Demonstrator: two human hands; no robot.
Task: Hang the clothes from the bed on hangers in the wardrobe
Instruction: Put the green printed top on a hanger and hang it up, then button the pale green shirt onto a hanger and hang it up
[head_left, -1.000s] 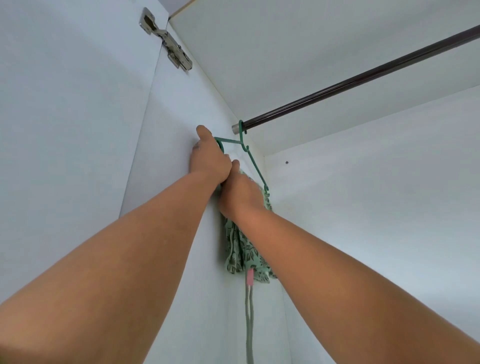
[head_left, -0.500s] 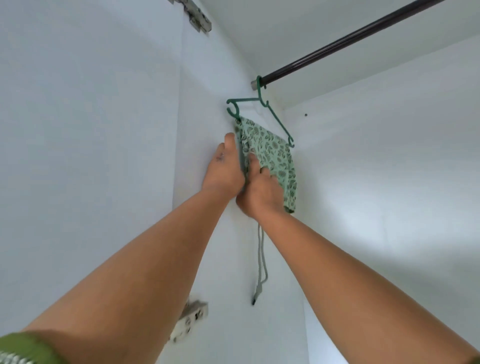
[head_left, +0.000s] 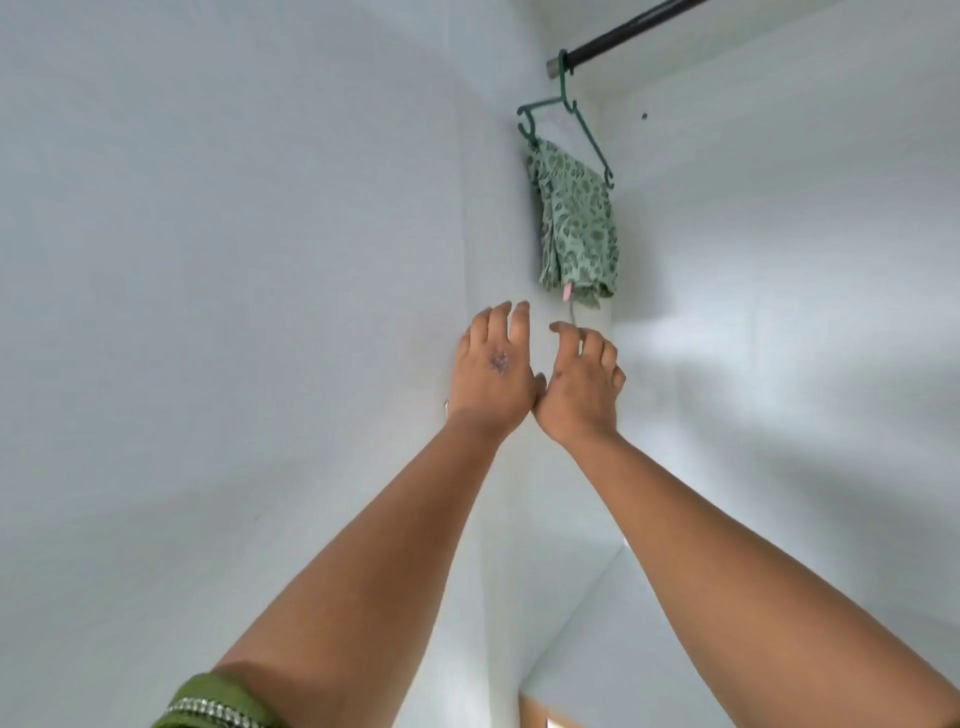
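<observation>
Landmark: the green hanger (head_left: 569, 122), hooked over the dark wardrobe rail (head_left: 618, 36) at the rail's left end, close to the white side panel (head_left: 260, 260) of the wardrobe.

Left arm: bare forearm, extended upward from the lower left, with a green sleeve edge (head_left: 218, 701) visible at the bottom. The left hand (head_left: 493, 371) is raised below and to the left of the hanger, back of the hand toward the camera. Its fingers are extended upward and only slightly bent, grouped together. It holds nothing and does not reach the garment.

Right arm: bare forearm, extended upward from the lower right, converging on the left arm at the wrists. The right hand (head_left: 582, 382) is directly below the hanger, just beside the left hand, with the thumb bases nearly touching. Its fingers are loosely curled forward and spread. It holds nothing.

Garment: a green leaf-print cloth (head_left: 576, 223) is draped over the lower bar of the hanger and hangs down folded, next to the side panel. A small pink tag (head_left: 567, 292) shows at its lower edge. The cloth's hem ends just above both hands, apart from the fingertips. A thin grey cord (head_left: 571, 314) descends from under the hem behind the right hand.
</observation>
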